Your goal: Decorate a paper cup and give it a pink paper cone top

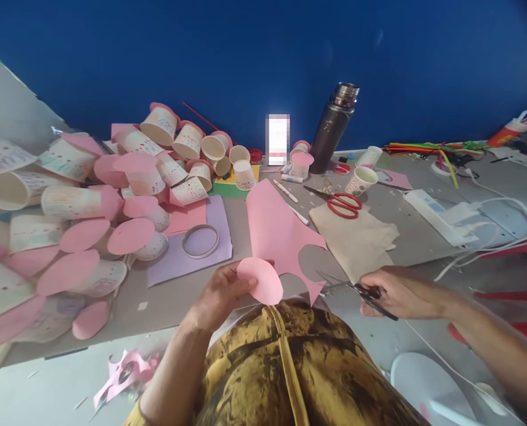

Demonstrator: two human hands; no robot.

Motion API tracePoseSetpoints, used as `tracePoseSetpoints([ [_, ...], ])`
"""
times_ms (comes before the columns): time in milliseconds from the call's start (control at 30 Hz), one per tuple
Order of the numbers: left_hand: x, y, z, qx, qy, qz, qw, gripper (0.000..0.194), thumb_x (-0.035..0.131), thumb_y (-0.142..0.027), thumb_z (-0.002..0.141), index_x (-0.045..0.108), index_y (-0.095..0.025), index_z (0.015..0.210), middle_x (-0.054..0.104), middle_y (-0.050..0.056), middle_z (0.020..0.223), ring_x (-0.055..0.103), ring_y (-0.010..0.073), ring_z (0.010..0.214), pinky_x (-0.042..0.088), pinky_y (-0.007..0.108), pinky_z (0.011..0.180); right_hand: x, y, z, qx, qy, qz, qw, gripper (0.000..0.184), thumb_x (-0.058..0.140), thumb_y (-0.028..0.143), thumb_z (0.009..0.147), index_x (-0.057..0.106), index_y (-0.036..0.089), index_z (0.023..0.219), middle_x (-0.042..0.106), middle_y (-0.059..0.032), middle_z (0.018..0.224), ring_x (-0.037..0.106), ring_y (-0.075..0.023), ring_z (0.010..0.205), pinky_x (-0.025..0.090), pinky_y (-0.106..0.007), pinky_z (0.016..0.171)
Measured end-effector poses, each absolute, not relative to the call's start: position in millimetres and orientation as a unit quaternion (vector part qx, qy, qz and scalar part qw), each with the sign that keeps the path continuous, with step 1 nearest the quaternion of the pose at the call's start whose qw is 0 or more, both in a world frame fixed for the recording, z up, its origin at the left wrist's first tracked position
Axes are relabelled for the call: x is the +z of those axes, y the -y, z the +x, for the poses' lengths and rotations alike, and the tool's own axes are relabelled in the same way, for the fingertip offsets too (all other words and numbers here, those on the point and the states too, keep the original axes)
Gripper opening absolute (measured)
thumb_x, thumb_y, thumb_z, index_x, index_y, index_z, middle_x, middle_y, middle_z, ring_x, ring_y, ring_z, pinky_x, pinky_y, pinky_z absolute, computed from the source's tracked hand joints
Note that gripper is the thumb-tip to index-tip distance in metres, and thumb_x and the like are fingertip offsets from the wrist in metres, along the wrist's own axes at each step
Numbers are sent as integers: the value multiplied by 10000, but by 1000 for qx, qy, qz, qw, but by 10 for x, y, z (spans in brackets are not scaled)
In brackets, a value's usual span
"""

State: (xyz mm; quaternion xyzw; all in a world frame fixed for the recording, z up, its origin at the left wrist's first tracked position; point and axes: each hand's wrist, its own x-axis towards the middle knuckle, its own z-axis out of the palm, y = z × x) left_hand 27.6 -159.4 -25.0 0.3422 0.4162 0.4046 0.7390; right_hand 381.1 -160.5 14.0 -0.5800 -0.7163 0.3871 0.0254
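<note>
My left hand [221, 296] pinches a round pink paper disc [261, 281] in front of my body, thumb on its face. To the right, my right hand [391, 293] is closed around black-handled scissors [369, 291], whose blades point left. Between them a larger pink paper sheet [274, 219] lies at the table's front edge, with a rounded cutout and a pointed strip at its lower right. Red-handled scissors [343, 205] rest beyond, partly on a beige cloth [356, 236].
At the left, many paper cups [157, 124] with pink discs are piled. A tape ring [201, 241] lies on purple paper [187, 266]. A dark thermos [334, 130] stands by the blue wall. A power strip [436, 216] with white cables lies right; pink scraps [128, 373] are on the floor.
</note>
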Motion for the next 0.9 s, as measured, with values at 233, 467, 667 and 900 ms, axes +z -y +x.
tracePoseSetpoints([
  [233, -204, 1625, 255, 448, -445, 295, 717, 369, 865, -288, 670, 799, -107, 985, 765, 179, 1126, 724, 351, 1003, 633, 399, 727, 468, 1122, 3471, 168, 833, -492, -189, 449, 824, 442, 695, 499, 215, 486, 417, 53, 469, 209, -86, 476, 137, -319, 605],
  [467, -242, 1620, 145, 442, -439, 271, 734, 361, 842, -284, 716, 778, -89, 1014, 779, 170, 1021, 746, 317, 881, 627, 388, 700, 462, 794, 3118, 189, 867, -418, -195, 590, 606, 666, 777, 509, 173, 469, 448, 66, 461, 358, -63, 522, 110, -319, 648],
  [667, -264, 1595, 87, 455, -428, 260, 736, 338, 835, -240, 730, 774, -91, 1027, 785, 150, 998, 744, 293, 897, 623, 383, 779, 564, 557, 2891, 143, 872, -349, -311, 541, 684, 696, 733, 638, 173, 599, 607, -20, 549, 497, -149, 528, 179, -289, 580],
  [900, -295, 1540, 86, 459, -409, 263, 744, 350, 804, -234, 764, 761, -78, 1075, 784, 160, 1003, 740, 295, 903, 620, 386, 770, 579, 737, 2791, 54, 875, -360, -319, 502, 656, 612, 804, 763, 122, 818, 752, -184, 807, 696, -317, 802, 306, -320, 609],
])
